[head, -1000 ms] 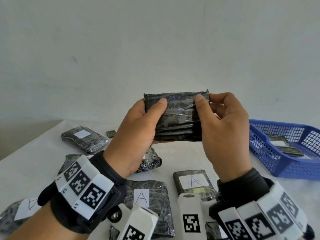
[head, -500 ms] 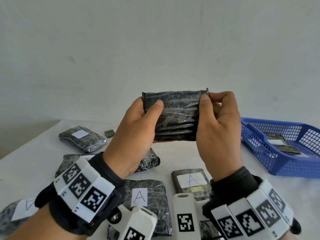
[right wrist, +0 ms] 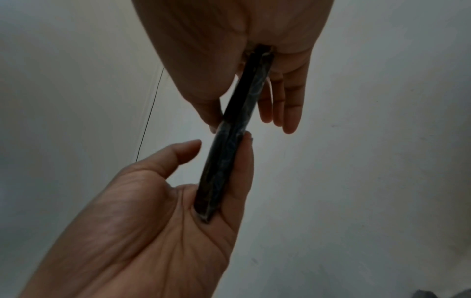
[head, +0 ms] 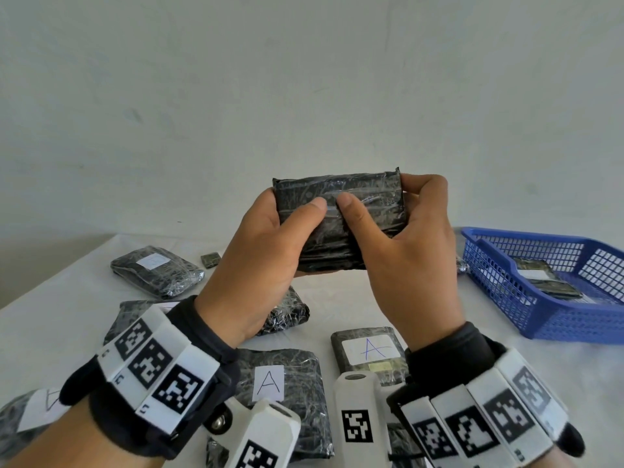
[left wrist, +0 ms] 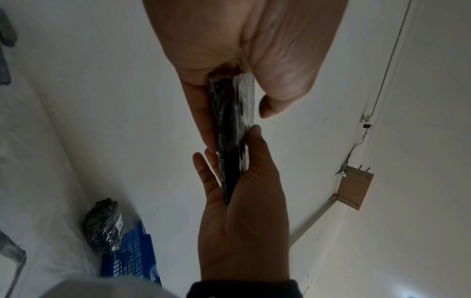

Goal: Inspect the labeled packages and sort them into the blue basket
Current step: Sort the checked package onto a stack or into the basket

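Note:
I hold one black plastic-wrapped package [head: 341, 228] upright in the air with both hands. My left hand [head: 290, 228] grips its left end and my right hand [head: 374, 231] grips its right end. Both thumbs press on the near face and almost meet in the middle; the fingers lie behind it. The side facing me bears no label. Both wrist views show the package [left wrist: 229, 131] [right wrist: 229, 141] edge-on between the two palms. The blue basket [head: 557, 315] stands on the table at the right, with a labelled package [head: 540, 278] inside.
Several wrapped packages lie on the white table below my hands, two marked A [head: 369, 349] [head: 280, 383], one at the far left [head: 155, 271]. A small dark piece [head: 211, 260] lies near the wall. Another package [left wrist: 102, 223] sits beside the basket.
My thumbs have slid inward along the package's near face until they almost touch. The package stays held in the same place.

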`<state>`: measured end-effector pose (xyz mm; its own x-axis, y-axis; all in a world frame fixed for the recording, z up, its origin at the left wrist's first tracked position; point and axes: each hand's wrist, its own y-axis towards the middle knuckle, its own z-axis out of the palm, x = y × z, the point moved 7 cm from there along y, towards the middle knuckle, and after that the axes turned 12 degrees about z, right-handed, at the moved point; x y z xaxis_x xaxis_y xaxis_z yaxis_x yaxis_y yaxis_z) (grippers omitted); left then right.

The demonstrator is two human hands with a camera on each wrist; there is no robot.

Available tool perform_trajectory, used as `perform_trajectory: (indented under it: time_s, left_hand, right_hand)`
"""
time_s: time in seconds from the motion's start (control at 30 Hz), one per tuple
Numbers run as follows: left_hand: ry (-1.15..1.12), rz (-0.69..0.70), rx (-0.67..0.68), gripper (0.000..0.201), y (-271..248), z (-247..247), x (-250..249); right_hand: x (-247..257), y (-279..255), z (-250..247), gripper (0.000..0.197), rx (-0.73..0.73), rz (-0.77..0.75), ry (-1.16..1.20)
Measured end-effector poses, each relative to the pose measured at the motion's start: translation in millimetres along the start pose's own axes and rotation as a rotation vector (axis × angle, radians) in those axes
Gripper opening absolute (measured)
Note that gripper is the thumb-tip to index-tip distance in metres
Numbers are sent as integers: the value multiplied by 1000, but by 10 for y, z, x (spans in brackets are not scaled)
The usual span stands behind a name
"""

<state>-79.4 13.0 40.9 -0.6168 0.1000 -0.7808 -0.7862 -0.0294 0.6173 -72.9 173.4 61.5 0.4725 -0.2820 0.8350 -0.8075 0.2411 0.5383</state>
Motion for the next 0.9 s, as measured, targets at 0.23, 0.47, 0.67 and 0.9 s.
perform_trajectory:
  time_s: [0.23,0.47,0.67,0.9]
  left_hand:
    - [-76,-29,-21,15,33,-54,11]
    - [-158,-18,-171,47,41,-98,-7]
    - [-121,-12,-107,62,34,-39,-27]
    - [-77,26,-57,67,17,-7,-64]
  right_hand:
    - [-74,35,33,40,45,42,41]
    - [-212,125,40,49,71,140,166]
    - [-208,130,40,45,33,118,80]
    - [-108,62,20,51,15,55,-18]
